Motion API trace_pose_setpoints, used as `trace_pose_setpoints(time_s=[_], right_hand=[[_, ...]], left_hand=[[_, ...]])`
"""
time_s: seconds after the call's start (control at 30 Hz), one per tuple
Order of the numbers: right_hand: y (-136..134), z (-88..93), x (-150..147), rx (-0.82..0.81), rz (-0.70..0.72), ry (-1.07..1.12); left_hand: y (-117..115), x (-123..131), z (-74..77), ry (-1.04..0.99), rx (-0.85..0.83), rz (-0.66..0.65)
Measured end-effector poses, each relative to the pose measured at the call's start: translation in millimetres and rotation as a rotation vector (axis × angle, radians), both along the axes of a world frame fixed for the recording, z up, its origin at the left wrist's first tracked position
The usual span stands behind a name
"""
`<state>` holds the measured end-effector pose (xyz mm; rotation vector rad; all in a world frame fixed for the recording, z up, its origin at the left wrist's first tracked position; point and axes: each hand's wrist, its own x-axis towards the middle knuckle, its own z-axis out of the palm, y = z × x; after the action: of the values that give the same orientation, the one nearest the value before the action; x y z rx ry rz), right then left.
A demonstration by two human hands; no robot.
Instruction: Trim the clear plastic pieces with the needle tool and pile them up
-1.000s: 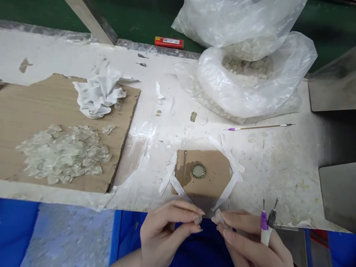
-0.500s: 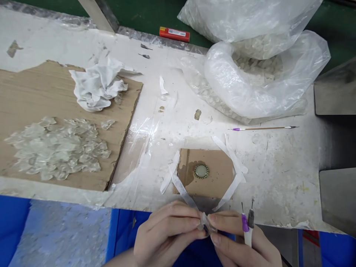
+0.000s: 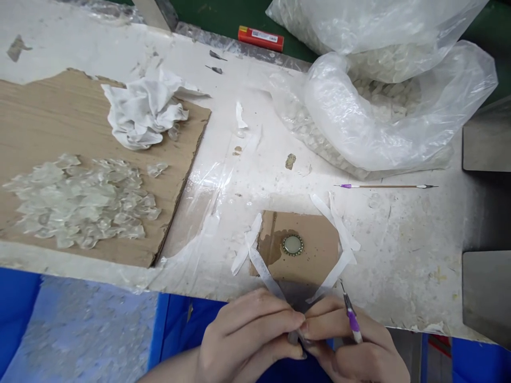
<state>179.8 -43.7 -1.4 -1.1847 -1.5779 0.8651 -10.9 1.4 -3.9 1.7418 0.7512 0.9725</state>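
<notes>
Table edge (image 3: 99,268); left hand (image 3: 243,340), right hand (image 3: 355,346) meeting below.

Barcode sticker, no legible wording

White barcode sticker (image 3: 264,37) along the upper face of a small red carton (image 3: 248,37), on the green surface (image 3: 211,13) just beyond the far edge of the white-crusted workbench (image 3: 399,266). Dark vertical bars near the sticker's middle, with fine printed characters close beside them, all too small and soft to read. No brand, word or number recoverable from the sticker or the red carton, and no other readable marking in view.
</notes>
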Motion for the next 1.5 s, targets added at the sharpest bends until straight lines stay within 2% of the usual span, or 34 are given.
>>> trace_pose_setpoints(time_s=[0.07,0.2,0.3,0.47,0.53,0.7,0.83,0.97,1.07,1.13,1.27,1.4,1.5], right_hand=[[3.3,1.3,-6.1,0.015,0.048,0.141],[10.9,-2.0,-20.2,-0.04,-0.039,0.306],[13.3,-5.5,-25.9,-0.024,-0.054,0.301],[11.9,-6.6,-20.1,-0.021,-0.018,0.143],[11.3,-8.1,-15.1,-0.03,-0.084,0.109],[14.7,-14.5,-11.2,-0.105,-0.328,0.238],[17.1,-18.5,-10.4,-0.094,-0.336,0.034],[21.0,-18.8,-9.4,0.009,-0.33,-0.235],[26.5,-18.5,-10.9,0.091,-0.299,-0.328],[28.8,-18.8,-12.1,0.08,-0.275,-0.376],[29.2,-20.4,-13.0,0.046,-0.26,-0.398],[29.3,-20.9,-13.1,0.035,-0.215,-0.395],[27.4,-19.5,-13.5,0.007,-0.253,-0.287]], left_hand=[[0.3,0.7,-1.9,-0.023,-0.015,0.009],[-0.8,5.3,-6.2,-0.143,-0.122,0.102],[-1.3,6.8,-8.5,-0.192,-0.149,0.14],[3.6,-1.7,-8.4,-0.091,0.019,0.165],[5.8,-5.1,-7.1,-0.053,0.047,0.135],[7.3,-6.7,-5.2,-0.048,0.009,0.077],[8.7,-4.8,-6.8,-0.007,0.004,0.066],[10.8,-2.0,-8.5,-0.009,0.017,0.118],[10.7,-1.5,-9.7,-0.014,0.027,0.162],[9.7,-2.3,-10.8,-0.006,0.019,0.196],[7.4,-5.3,-13.0,-0.048,-0.12,0.242],[2.1,-7.1,-15.1,-0.159,-0.38,0.234],[-4.9,-5.5,-17.6,-0.321,-0.598,0.244]])
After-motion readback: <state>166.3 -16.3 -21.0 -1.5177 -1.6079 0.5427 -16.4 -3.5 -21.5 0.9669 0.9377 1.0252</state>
